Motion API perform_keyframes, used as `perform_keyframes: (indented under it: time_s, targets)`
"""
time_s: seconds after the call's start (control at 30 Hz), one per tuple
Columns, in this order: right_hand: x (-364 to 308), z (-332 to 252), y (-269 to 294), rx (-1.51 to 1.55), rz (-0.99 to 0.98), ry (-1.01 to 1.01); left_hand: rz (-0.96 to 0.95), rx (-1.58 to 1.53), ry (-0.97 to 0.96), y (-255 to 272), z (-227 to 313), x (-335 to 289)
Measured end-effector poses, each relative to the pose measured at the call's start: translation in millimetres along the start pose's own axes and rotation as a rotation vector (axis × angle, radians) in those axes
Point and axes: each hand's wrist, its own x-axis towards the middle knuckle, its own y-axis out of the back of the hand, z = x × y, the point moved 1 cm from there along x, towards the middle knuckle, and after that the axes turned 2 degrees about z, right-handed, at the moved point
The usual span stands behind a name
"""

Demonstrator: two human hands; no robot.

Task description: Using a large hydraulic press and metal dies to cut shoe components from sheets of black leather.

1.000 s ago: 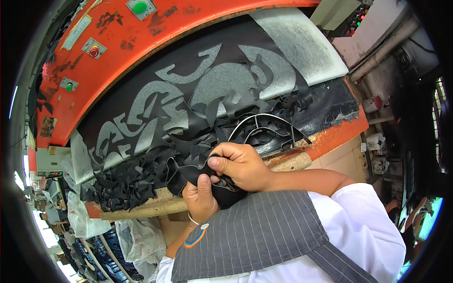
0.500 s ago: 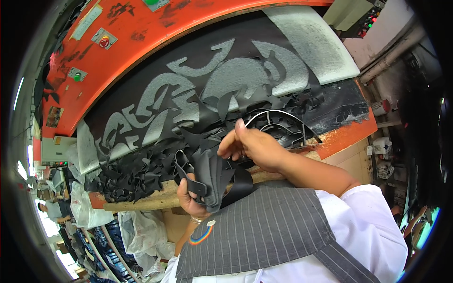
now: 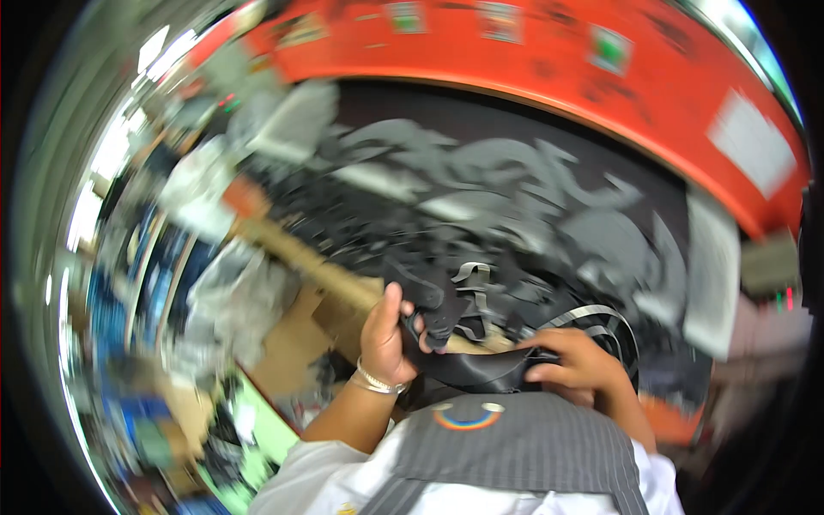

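Note:
My left hand (image 3: 386, 343) is closed around a bundle of black cut pieces (image 3: 422, 287) that look like leather, thumb on the near side. From that bundle a wide, glossy black band (image 3: 481, 371) curves across in front of my apron to my right hand (image 3: 577, 365). The right fingers and thumb are closed on its far end. Just beyond the right hand lies a curved metal strip frame (image 3: 616, 319) like a cutting die, its edge pale. Motion blur hides the finer edges of the pieces.
Dark sheet material (image 3: 506, 112) with cut-out shapes covers a pale pad (image 3: 717, 266) on the bench. Black scraps (image 3: 343, 215) are heaped along the wooden front edge (image 3: 313, 266). An orange machine beam (image 3: 532, 51) spans behind. Plastic bags (image 3: 236, 296) stand at left.
My view has swung left. The right hand, raised with fingers free before, now grips the band's end. The left hand still holds the black pieces, and the band is stretched between the hands.

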Motion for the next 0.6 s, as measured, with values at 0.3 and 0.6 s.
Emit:
perform_keyframes:
  time_s: [0.3, 0.6]
  targets:
    - [-99.4, 83.1, 69.5, -0.577, 0.358, -0.199, 0.413, -0.031, -0.575, 152.2, 48.2, -158.3]
    - [-69.5, 19.4, 38.8, -0.848, 0.107, -0.177, 2.055, 1.097, -0.218, 381.5, -19.1, -431.9]
